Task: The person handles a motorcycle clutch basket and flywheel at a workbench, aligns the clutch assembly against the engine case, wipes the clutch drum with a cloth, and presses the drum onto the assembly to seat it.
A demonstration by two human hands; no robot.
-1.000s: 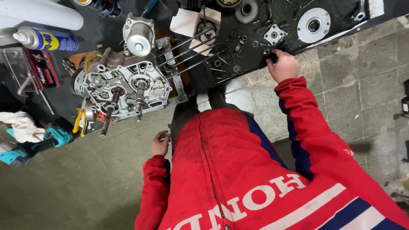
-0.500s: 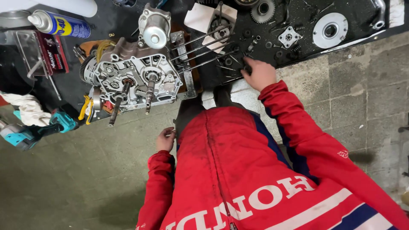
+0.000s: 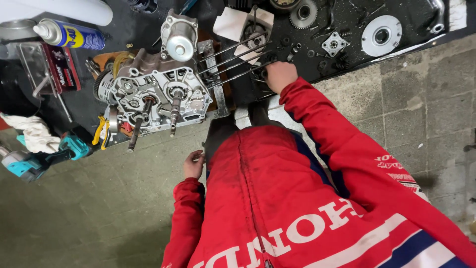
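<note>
My right hand [image 3: 280, 74] reaches out in a red sleeve to the black mat [image 3: 411, 12] on the bench. It rests knuckles up among small dark parts, right at the ends of the long engine studs [image 3: 233, 59]. Its fingers are curled under and hidden, so I cannot see whether they hold anything. My left hand [image 3: 193, 165] hangs by the hem of my red jacket, loosely curled, perhaps with something small in it. A silver engine crankcase [image 3: 158, 97] with two shafts sticking out lies left of the studs.
On the mat lie a gear [image 3: 303, 12], a square plate [image 3: 333, 43] and a round disc [image 3: 381, 35]. At the left are a blue-and-yellow spray can [image 3: 69, 33], a white rag [image 3: 34, 134] and a teal power tool [image 3: 47, 156]. Below is a concrete floor.
My right hand has slid left along the mat, from near the square plate to the stud ends. The view has moved closer. My left hand has stayed by the jacket.
</note>
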